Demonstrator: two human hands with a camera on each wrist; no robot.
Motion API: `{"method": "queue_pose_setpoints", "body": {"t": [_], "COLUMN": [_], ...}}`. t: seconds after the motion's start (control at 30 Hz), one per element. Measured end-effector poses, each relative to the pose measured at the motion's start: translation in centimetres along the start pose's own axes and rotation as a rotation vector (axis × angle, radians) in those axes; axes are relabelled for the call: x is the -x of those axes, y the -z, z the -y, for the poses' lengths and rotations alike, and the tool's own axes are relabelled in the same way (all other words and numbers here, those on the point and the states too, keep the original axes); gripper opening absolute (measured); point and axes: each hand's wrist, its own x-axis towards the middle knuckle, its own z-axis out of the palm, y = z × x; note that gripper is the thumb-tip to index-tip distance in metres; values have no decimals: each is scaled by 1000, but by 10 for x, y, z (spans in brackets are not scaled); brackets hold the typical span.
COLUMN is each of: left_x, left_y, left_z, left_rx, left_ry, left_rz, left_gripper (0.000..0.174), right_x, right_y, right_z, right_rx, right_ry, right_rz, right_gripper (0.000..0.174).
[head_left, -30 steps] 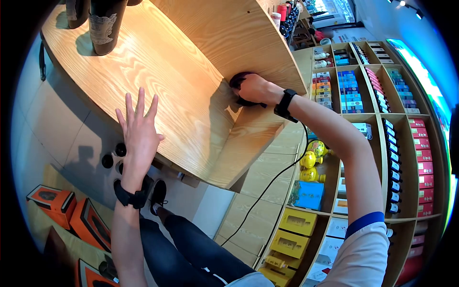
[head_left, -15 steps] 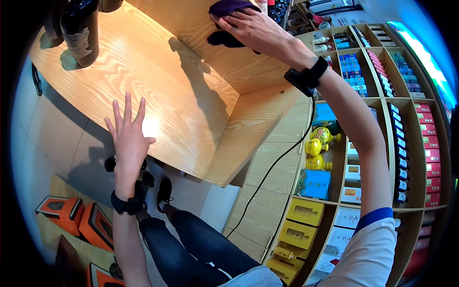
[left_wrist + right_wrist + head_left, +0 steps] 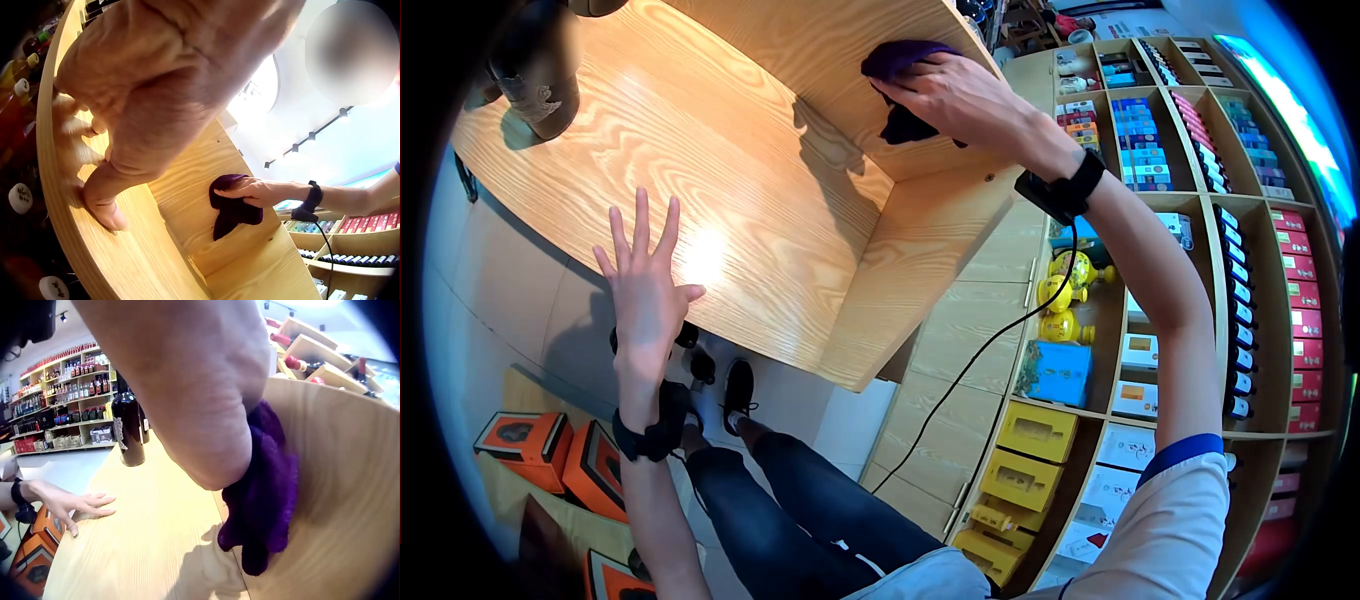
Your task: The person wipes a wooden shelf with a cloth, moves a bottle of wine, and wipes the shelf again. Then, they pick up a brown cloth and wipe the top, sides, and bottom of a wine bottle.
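My right hand (image 3: 972, 105) holds a dark purple cloth (image 3: 897, 62) against the upright wooden panel (image 3: 820, 50). Cloth bunches around the fingers and hangs below them in the left wrist view; the right wrist view shows its folds (image 3: 265, 494) against the wood, with the fingertips hidden behind the palm. My left hand (image 3: 645, 300) has its fingers spread on the wooden shelf top (image 3: 730, 190), near its curved front edge. In the left wrist view the thumb of that left hand (image 3: 144, 106) touches the wood.
A dark bottle (image 3: 545, 95) with a pale label stands at the shelf's far left, others beside it. A short wooden side panel (image 3: 910, 250) closes the right end. A black cable (image 3: 975, 360) hangs from the right wrist. Stocked shelves (image 3: 1210, 310) line the right; orange boxes (image 3: 525, 445) sit lower left.
The right hand and cloth rose from the low inner corner up the panel, then came slightly down and right. The left hand stays spread on the shelf; the head view has shifted a little.
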Motion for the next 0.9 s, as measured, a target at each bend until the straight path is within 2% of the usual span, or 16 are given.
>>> {"method": "queue_pose_setpoints", "body": {"t": [0.03,0.1,0.13,0.23,0.27,0.33,0.47,0.53,0.57,0.67,0.7,0.73,0.83,0.9], "left_x": [0,0,1,0,0,2,1,2,2,0,1,2,1,2], "left_y": [0,1,1,2,2,1,5,5,5,4,4,4,4,4], "left_z": [0,-1,-1,-3,-2,-1,-4,-3,-3,-2,-2,-2,-3,-3], "left_rx": [5,-8,-2,7,13,19,28,37,46,53,52,53,52,55], "left_ry": [2,9,12,21,14,13,20,31,31,31,33,35,38,31], "left_rz": [0,4,6,12,4,-1,12,26,22,20,26,27,35,23], "left_gripper": [116,116,116,115,114,114,112,112,112,112,112,112,111,111], "right_x": [2,6,7,10,8,2,-16,-25,-21,-26,-21,-21,-23,-28], "right_y": [-2,-7,-8,-9,-11,-19,-31,-34,-50,-51,-78,-80,-75,-68], "right_z": [0,4,8,17,18,19,25,30,32,42,44,47,53,53], "right_rx": [2,68,68,-23,-22,-51,-97,-172,-173,-168,-171,-172,-246,-261], "right_ry": [4,85,91,97,99,63,79,82,100,100,105,107,78,75], "right_rz": [3,-163,-159,29,29,217,372,524,391,481,426,427,664,702], "right_gripper": [55,37,37,15,15,51,45,45,45,45,41,41,31,32]}}
